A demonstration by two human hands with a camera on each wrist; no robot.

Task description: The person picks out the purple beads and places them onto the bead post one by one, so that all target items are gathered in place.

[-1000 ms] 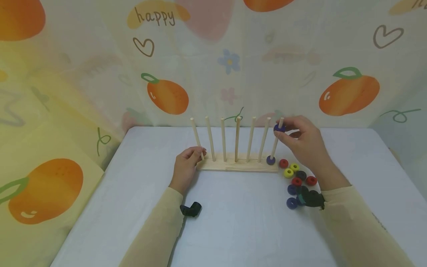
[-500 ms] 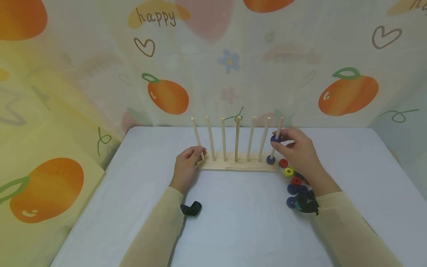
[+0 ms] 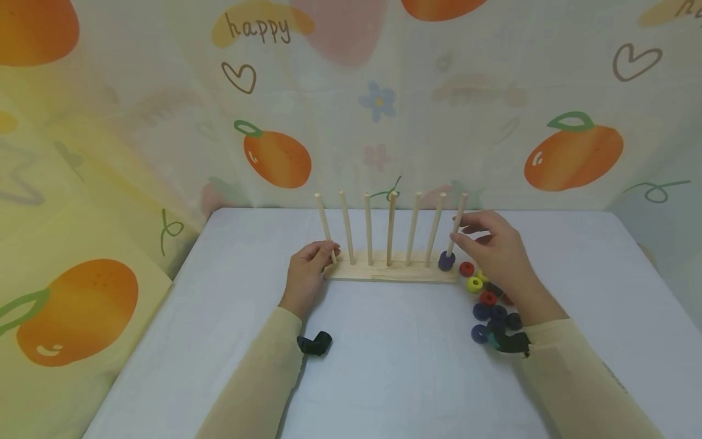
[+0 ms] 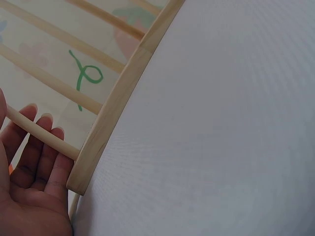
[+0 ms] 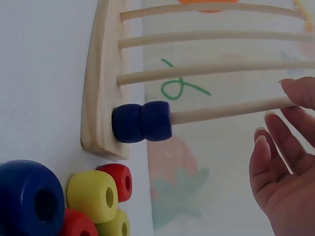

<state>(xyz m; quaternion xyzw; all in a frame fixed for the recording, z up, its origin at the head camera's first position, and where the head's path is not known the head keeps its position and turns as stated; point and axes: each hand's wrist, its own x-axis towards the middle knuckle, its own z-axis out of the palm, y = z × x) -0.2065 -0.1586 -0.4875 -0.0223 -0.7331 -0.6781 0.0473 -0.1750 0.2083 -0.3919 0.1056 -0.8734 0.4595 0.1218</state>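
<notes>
A wooden peg stand [image 3: 392, 273] with several upright pegs stands on the white table. My left hand [image 3: 307, 274] holds the leftmost peg [image 4: 49, 136] near its foot, thumb in front and fingers behind. Two dark blue beads [image 5: 141, 121] sit stacked at the bottom of the rightmost peg [image 5: 221, 112]. Higher on that peg, my right hand [image 3: 493, 250] has thumb and forefinger on either side of the bare wood, apart from the beads. Its other fingers are loosely bent and hold nothing.
Loose beads lie right of the stand: red beads [image 3: 467, 269], yellow beads [image 3: 475, 284] and blue beads [image 3: 480, 334], some hidden under the right wrist. A patterned cloth [image 3: 378, 134] hangs behind the table [image 3: 384, 366].
The right hand has brought a blue bead down the rightmost peg and let it go. That bead now rests on the lower one. The left hand has stayed in place.
</notes>
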